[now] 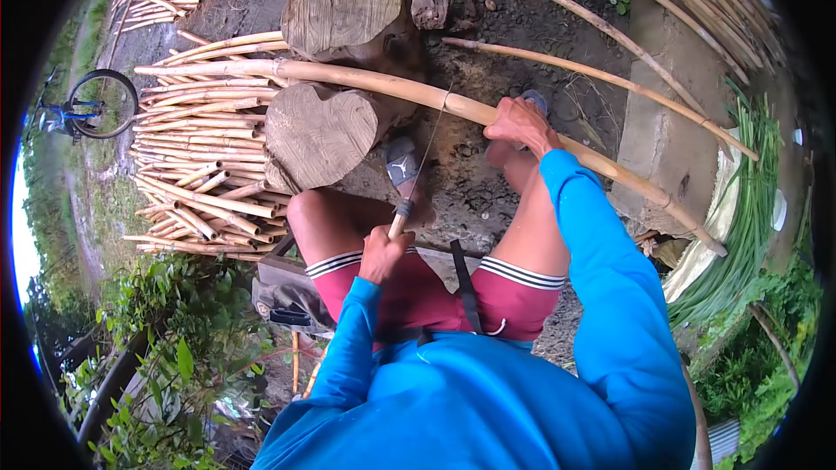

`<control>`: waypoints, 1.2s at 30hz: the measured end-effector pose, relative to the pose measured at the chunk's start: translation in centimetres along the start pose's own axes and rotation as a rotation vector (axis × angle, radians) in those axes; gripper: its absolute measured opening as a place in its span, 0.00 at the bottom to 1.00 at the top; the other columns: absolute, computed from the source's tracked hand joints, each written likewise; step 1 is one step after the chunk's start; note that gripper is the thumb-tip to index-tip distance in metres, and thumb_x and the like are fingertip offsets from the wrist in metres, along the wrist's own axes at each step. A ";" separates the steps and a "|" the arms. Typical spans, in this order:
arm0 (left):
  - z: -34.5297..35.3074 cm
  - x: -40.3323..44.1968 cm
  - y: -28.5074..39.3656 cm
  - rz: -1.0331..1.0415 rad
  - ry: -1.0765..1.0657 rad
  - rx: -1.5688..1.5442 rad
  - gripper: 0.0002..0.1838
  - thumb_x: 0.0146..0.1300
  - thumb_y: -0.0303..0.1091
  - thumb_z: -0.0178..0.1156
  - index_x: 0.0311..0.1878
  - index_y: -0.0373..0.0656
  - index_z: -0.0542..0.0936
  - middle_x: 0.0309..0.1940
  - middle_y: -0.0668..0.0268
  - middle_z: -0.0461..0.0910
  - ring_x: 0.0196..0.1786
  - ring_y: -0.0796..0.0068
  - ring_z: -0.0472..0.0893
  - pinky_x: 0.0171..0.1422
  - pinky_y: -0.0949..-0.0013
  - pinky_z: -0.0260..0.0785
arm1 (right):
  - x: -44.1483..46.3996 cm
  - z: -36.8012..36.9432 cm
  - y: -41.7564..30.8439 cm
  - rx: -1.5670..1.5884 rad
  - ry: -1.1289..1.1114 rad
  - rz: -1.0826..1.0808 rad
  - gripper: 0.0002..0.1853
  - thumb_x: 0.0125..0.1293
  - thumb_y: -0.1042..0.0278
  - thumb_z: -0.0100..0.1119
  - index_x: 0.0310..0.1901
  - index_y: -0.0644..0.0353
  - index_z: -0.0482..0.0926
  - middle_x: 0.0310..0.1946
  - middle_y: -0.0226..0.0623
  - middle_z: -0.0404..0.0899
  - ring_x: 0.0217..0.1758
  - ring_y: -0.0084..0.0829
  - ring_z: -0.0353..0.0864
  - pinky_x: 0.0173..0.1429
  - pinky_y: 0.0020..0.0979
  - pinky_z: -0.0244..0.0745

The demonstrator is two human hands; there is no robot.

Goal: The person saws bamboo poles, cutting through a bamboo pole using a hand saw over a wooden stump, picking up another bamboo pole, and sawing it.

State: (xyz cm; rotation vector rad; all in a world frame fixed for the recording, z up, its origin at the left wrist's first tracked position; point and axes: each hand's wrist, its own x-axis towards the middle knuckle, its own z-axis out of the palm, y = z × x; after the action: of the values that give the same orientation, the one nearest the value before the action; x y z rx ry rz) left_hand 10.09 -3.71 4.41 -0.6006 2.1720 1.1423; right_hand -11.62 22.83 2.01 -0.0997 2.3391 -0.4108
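My left hand [383,254] is closed round the pale handle of a long-bladed knife [425,152]. Its blade, seen nearly edge-on, reaches up to a thick bamboo pole [383,84] and meets it or crosses over it; I cannot tell how deep it sits. Farther right along the same pole, my right hand [522,126] wraps round it from above. The pole slopes from upper left to lower right and passes over the gap between two cut tree stumps, an upper stump [344,10] and a heart-shaped lower stump [320,137].
Left of the stumps lies a big stack of cut bamboo pieces [200,144]. A thinner bamboo stick [601,78] crosses a concrete block [666,135] at right, near long green leaves [749,218]. A bicycle [100,100] stands far left. Leafy shrubs [174,339] grow lower left.
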 end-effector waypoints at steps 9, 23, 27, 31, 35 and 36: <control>1.0 4.4 1.9 0.459 0.065 0.298 0.16 0.55 0.43 0.61 0.39 0.42 0.83 0.31 0.49 0.81 0.35 0.47 0.81 0.40 0.55 0.72 | -0.3 -0.3 0.3 0.000 -0.048 0.008 0.25 0.45 0.58 0.60 0.44 0.65 0.84 0.42 0.60 0.82 0.49 0.57 0.82 0.55 0.45 0.77; 1.1 7.6 4.9 0.308 0.017 0.147 0.14 0.55 0.40 0.60 0.34 0.37 0.82 0.22 0.53 0.78 0.29 0.63 0.80 0.33 0.61 0.70 | -0.6 -0.5 0.2 -0.003 -0.030 0.025 0.25 0.46 0.57 0.60 0.45 0.62 0.85 0.46 0.58 0.81 0.52 0.55 0.81 0.59 0.45 0.76; -0.1 -2.4 -1.6 0.063 0.071 0.013 0.19 0.54 0.44 0.60 0.39 0.37 0.83 0.26 0.47 0.81 0.32 0.51 0.83 0.39 0.54 0.72 | 0.1 -0.2 0.1 0.008 -0.013 -0.007 0.25 0.45 0.58 0.60 0.45 0.63 0.84 0.45 0.59 0.81 0.52 0.56 0.81 0.57 0.45 0.76; 1.1 3.9 1.3 0.211 0.016 0.291 0.21 0.53 0.44 0.60 0.42 0.36 0.83 0.32 0.43 0.82 0.38 0.50 0.84 0.42 0.55 0.73 | -0.2 0.0 0.0 0.001 0.044 0.011 0.24 0.45 0.58 0.60 0.43 0.65 0.85 0.44 0.59 0.82 0.50 0.56 0.82 0.56 0.45 0.77; 3.7 12.2 5.2 -0.055 0.014 -0.092 0.21 0.56 0.46 0.59 0.39 0.35 0.82 0.30 0.41 0.81 0.37 0.46 0.82 0.41 0.52 0.71 | 0.2 0.5 1.0 -0.012 0.096 -0.069 0.25 0.43 0.55 0.62 0.38 0.69 0.84 0.36 0.60 0.83 0.42 0.56 0.84 0.48 0.45 0.79; 2.4 10.3 5.2 0.040 -0.013 -0.013 0.20 0.56 0.46 0.59 0.40 0.35 0.82 0.31 0.42 0.81 0.38 0.47 0.83 0.42 0.53 0.72 | 0.1 0.8 0.8 -0.007 0.086 -0.054 0.24 0.44 0.55 0.61 0.38 0.68 0.84 0.36 0.60 0.83 0.42 0.56 0.84 0.48 0.45 0.79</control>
State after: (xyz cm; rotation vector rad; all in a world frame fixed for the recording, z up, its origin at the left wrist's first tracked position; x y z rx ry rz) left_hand 0.15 -0.10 -0.78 -0.5566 2.1757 1.1789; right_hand -11.12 23.34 1.19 -0.1512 2.4265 -0.4417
